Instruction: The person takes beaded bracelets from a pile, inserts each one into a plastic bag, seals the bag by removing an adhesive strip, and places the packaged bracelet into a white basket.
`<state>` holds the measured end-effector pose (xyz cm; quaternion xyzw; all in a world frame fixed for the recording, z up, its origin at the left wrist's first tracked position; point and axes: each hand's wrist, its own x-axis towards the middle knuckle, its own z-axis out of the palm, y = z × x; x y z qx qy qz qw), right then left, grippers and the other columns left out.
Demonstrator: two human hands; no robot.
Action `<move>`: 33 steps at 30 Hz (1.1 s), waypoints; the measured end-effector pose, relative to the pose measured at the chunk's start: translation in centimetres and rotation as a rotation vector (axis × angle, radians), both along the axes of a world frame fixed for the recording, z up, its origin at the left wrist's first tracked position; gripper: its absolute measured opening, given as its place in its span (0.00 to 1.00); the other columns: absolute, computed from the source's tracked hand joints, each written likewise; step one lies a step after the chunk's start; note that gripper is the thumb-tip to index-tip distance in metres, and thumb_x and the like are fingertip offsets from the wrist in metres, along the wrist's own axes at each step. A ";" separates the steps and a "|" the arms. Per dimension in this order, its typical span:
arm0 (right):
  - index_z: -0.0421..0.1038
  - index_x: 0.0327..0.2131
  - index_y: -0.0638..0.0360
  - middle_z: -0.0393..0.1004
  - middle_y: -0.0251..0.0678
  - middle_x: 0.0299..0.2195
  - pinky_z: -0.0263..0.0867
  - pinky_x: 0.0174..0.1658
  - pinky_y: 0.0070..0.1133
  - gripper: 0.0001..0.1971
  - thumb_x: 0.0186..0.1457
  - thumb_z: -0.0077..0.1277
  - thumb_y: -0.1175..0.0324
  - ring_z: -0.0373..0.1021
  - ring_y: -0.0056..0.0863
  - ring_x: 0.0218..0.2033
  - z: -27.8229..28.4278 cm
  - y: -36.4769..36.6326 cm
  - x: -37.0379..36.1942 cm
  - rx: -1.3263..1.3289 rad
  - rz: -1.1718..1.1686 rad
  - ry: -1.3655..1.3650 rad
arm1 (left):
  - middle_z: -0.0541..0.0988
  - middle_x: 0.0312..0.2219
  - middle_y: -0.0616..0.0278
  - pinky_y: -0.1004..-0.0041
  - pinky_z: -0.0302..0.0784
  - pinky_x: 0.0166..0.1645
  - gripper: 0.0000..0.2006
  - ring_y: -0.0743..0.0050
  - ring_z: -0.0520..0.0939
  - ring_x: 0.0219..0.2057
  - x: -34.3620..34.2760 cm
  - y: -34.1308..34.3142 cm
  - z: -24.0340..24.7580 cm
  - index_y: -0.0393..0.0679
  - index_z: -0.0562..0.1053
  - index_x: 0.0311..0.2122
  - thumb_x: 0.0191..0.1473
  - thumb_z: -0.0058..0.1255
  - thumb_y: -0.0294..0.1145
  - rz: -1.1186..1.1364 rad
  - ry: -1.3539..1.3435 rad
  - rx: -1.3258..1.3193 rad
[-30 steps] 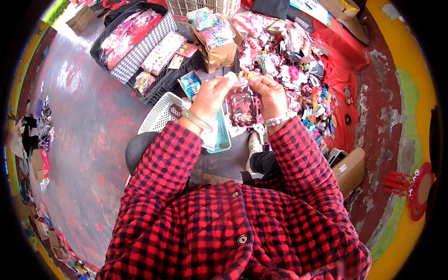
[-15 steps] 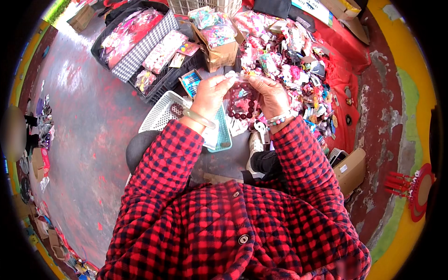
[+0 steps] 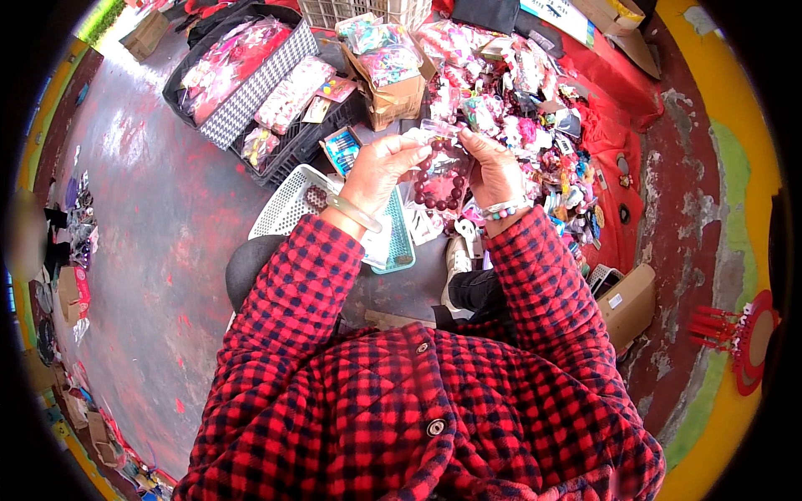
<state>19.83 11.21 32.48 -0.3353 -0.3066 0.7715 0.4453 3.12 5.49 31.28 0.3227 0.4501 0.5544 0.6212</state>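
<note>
Left hand (image 3: 380, 171) and right hand (image 3: 498, 174) pinch a clear plastic bag (image 3: 438, 128) around a dark-red bead bracelet (image 3: 441, 203), raised beyond the green basket's (image 3: 403, 244) right edge, apparently adjusting the bag, which calls for steady fingertips.

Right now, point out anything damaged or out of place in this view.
The maroon painted band at the right looks damaged: its paint is flaked, with pale grey patches showing. The dark red beads in hand show no obvious break.
</note>
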 end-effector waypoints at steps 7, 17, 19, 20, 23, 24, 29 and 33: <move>0.71 0.34 0.66 0.74 0.38 0.32 0.67 0.40 0.22 0.08 0.50 0.49 0.74 0.71 0.26 0.33 -0.7 -0.4 -0.8 -0.046 -0.014 -0.005 | 0.76 0.26 0.67 0.84 0.66 0.32 0.08 0.86 0.73 0.26 0.2 -0.1 -1.8 0.39 0.72 0.33 0.53 0.46 0.32 0.203 0.278 0.180; 0.68 0.36 0.67 0.72 0.39 0.32 0.67 0.37 0.24 0.10 0.51 0.48 0.71 0.69 0.29 0.32 -0.9 1.2 0.4 0.011 -0.177 0.106 | 0.75 0.27 0.62 0.80 0.70 0.34 0.13 0.80 0.74 0.26 -0.5 0.2 0.6 0.37 0.70 0.33 0.55 0.44 0.39 0.176 -0.069 0.007; 0.68 0.35 0.68 0.72 0.39 0.31 0.66 0.35 0.25 0.11 0.52 0.48 0.68 0.69 0.30 0.30 -0.7 0.7 -0.1 -0.010 -0.194 0.077 | 0.76 0.31 0.61 0.79 0.72 0.35 0.14 0.78 0.76 0.29 -0.1 0.0 1.2 0.37 0.69 0.39 0.54 0.46 0.38 -0.007 -0.138 -0.076; 0.68 0.35 0.67 0.72 0.39 0.31 0.66 0.35 0.25 0.11 0.52 0.48 0.68 0.69 0.30 0.30 -0.8 0.6 -0.3 -0.021 -0.179 0.074 | 0.76 0.31 0.61 0.78 0.72 0.36 0.13 0.78 0.77 0.29 0.0 0.0 0.8 0.37 0.69 0.39 0.54 0.46 0.37 -0.062 -0.151 -0.049; 0.68 0.35 0.67 0.72 0.40 0.32 0.66 0.35 0.27 0.12 0.52 0.49 0.67 0.69 0.31 0.30 -0.9 0.4 -0.3 -0.063 -0.092 0.049 | 0.76 0.31 0.61 0.79 0.72 0.35 0.11 0.78 0.78 0.31 0.7 -0.3 1.0 0.39 0.69 0.39 0.53 0.46 0.35 -0.173 -0.173 0.044; 0.68 0.36 0.66 0.72 0.40 0.32 0.67 0.36 0.26 0.12 0.52 0.49 0.67 0.70 0.30 0.31 -0.7 0.2 -0.3 -0.068 -0.064 0.073 | 0.76 0.31 0.62 0.79 0.73 0.34 0.11 0.78 0.78 0.30 0.5 -0.3 0.8 0.39 0.69 0.38 0.54 0.46 0.34 -0.148 -0.160 0.013; 0.68 0.38 0.66 0.73 0.41 0.34 0.69 0.39 0.25 0.12 0.52 0.49 0.68 0.72 0.30 0.34 -0.1 0.2 -0.2 -0.027 0.050 0.096 | 0.76 0.29 0.62 0.80 0.74 0.34 0.09 0.78 0.78 0.29 0.2 -0.1 0.2 0.38 0.69 0.37 0.54 0.45 0.31 -0.071 -0.171 -0.008; 0.69 0.37 0.66 0.74 0.40 0.33 0.68 0.39 0.23 0.11 0.52 0.48 0.70 0.72 0.28 0.33 -0.4 0.2 0.0 -0.016 0.111 0.035 | 0.76 0.30 0.61 0.78 0.75 0.36 0.10 0.77 0.78 0.30 0.7 -0.2 1.5 0.37 0.69 0.38 0.54 0.46 0.31 -0.099 -0.196 0.030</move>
